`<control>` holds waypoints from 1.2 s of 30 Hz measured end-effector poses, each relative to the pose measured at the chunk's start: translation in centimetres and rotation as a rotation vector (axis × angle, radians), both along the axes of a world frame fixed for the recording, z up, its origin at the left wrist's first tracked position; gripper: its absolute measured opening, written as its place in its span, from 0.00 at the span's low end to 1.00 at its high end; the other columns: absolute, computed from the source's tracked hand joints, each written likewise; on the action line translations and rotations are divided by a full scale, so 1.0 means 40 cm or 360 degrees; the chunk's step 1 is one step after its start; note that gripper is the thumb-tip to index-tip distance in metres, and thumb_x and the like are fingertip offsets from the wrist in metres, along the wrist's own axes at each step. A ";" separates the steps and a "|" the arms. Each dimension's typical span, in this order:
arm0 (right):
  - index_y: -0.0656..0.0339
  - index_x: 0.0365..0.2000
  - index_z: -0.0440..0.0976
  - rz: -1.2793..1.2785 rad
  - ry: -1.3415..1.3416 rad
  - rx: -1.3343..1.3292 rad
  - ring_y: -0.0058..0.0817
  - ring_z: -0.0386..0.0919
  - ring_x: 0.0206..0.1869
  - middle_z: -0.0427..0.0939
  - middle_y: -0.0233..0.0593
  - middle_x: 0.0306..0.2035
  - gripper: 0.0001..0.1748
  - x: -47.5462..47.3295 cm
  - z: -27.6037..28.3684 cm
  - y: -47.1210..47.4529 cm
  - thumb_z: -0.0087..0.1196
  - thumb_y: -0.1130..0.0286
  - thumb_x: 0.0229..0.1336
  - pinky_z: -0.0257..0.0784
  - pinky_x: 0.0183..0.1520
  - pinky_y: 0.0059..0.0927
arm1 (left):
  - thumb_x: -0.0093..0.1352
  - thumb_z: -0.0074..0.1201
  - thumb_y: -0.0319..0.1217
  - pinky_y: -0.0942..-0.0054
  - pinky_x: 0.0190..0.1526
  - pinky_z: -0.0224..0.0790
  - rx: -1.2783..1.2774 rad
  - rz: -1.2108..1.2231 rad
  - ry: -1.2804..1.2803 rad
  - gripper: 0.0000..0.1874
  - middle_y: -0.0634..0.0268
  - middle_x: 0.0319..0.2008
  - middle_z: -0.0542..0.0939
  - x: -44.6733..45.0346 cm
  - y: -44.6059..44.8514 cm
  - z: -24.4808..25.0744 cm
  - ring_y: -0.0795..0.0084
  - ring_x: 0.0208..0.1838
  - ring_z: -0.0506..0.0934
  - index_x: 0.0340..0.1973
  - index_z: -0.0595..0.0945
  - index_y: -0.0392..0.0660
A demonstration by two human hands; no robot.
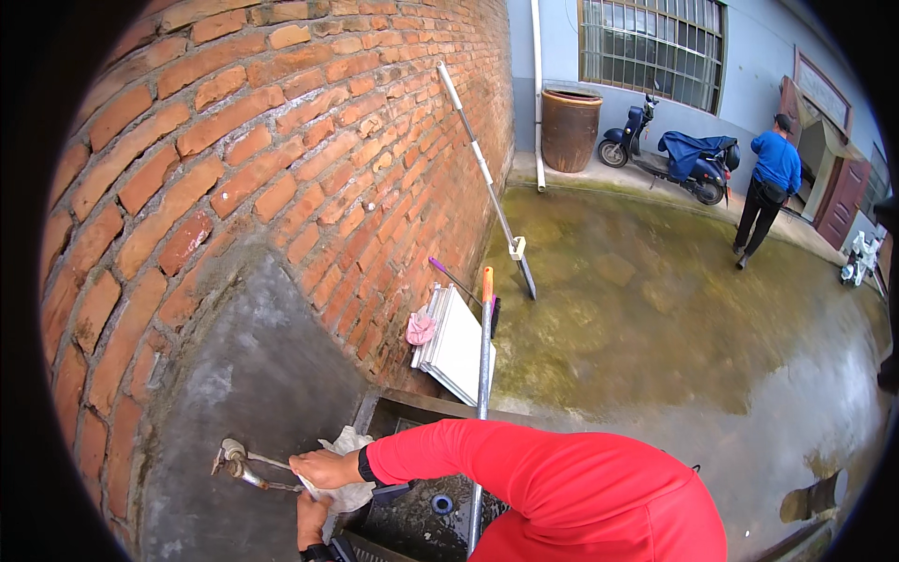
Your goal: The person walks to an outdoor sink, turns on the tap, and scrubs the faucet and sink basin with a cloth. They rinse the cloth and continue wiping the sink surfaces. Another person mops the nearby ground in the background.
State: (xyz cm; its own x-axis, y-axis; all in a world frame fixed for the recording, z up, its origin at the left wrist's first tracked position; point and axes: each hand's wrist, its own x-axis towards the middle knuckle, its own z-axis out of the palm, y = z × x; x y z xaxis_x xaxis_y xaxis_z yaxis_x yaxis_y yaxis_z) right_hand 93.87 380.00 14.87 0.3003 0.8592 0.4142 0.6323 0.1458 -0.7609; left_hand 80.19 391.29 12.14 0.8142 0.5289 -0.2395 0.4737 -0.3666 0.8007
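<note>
My right hand (326, 468), below a red sleeve and dark wristband, grips a bunched wet-looking white cloth (351, 495). My left hand (312, 516) is closed at the cloth's lower left edge, just below the right. Two pale strands (270, 461) run from the hands to a metal tap (239, 467) on the grey cement wall; whether they are twisted cloth is unclear. Beneath the hands lies a dark wet basin (414, 530) with a blue ring (442, 504) in its floor. A dark flat object (391, 492) sits beside the cloth.
An orange-tipped metal pole (484, 337) passes beneath my right arm. White panels (456, 344) and a pink cloth (420, 329) lean by the brick wall (316, 140). Another pole (484, 168) stands there. Across the wet yard are a brown vat (570, 130), a scooter (674, 158) and a person (775, 165).
</note>
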 end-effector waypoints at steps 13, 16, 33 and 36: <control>0.66 0.61 0.55 0.0632 0.0153 -0.0822 0.48 0.62 0.64 0.63 0.60 0.60 0.47 0.004 -0.087 0.082 0.60 0.63 0.39 0.61 0.61 0.40 | 0.56 0.42 0.12 0.75 0.42 0.66 -0.0008 0.0336 -0.0993 0.13 0.62 0.35 0.75 0.006 0.008 -0.023 0.73 0.37 0.72 0.37 0.70 0.36; 0.57 0.41 0.76 0.0454 0.0055 -0.0942 0.51 0.65 0.60 0.75 0.49 0.51 0.21 -0.019 -0.073 0.081 0.58 0.64 0.42 0.66 0.55 0.46 | 0.61 0.45 0.15 0.74 0.46 0.66 -0.0205 0.0545 -0.0855 0.15 0.60 0.40 0.74 -0.007 0.021 -0.037 0.71 0.40 0.73 0.43 0.68 0.37; 0.64 0.30 0.72 0.0114 0.1723 -0.0619 0.38 0.73 0.29 0.74 0.43 0.27 0.13 -0.027 -0.078 0.090 0.44 0.71 0.40 0.68 0.31 0.37 | 0.63 0.37 0.69 0.39 0.59 0.53 -0.2215 0.0930 -0.0855 0.42 0.65 0.67 0.60 -0.009 -0.088 -0.121 0.54 0.67 0.60 0.64 0.63 0.57; 0.63 0.30 0.73 0.0269 0.2417 -0.0523 0.36 0.74 0.30 0.75 0.42 0.28 0.14 0.008 -0.085 0.072 0.45 0.64 0.44 0.69 0.33 0.37 | 0.67 0.40 0.59 0.47 0.56 0.61 -0.2170 0.0843 -0.0977 0.31 0.66 0.60 0.70 0.003 -0.082 -0.131 0.59 0.61 0.68 0.58 0.71 0.52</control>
State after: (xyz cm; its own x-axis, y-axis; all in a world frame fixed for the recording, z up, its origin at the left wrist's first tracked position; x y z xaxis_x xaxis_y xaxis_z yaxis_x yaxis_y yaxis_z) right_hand 94.20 382.88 11.48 0.1416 0.9133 -0.3818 -0.7348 -0.1614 -0.6587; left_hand 80.31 388.03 6.90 0.7628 0.4445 -0.4695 -0.1966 0.8513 0.4865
